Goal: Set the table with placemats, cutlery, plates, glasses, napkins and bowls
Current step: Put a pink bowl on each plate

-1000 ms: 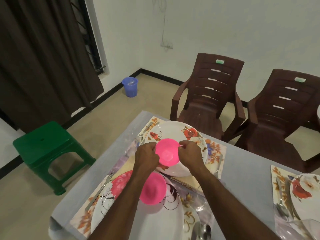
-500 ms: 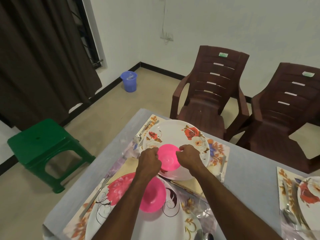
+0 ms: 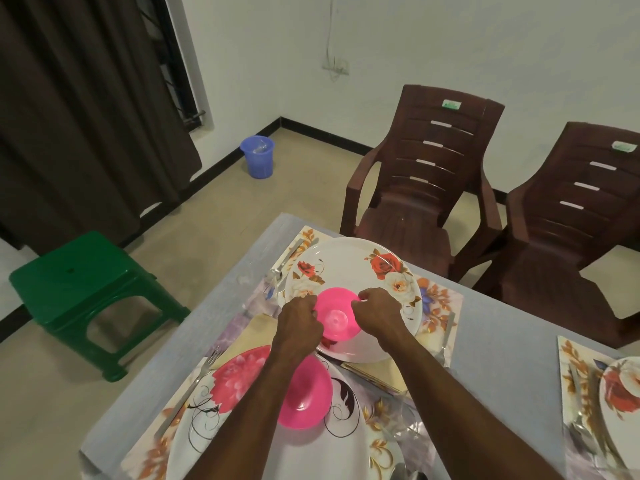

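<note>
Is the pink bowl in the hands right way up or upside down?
Upside down: the pink bowl shows its round foot ring on top, over the plate.

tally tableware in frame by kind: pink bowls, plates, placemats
Pink bowls: 2, far one held by the left hand and right hand, near one.
Plates: 3.
Placemats: 3.
Total: 8.

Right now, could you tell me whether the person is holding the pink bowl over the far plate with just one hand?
No, both the left hand and the right hand grip the pink bowl at opposite rims over the far plate.
</note>
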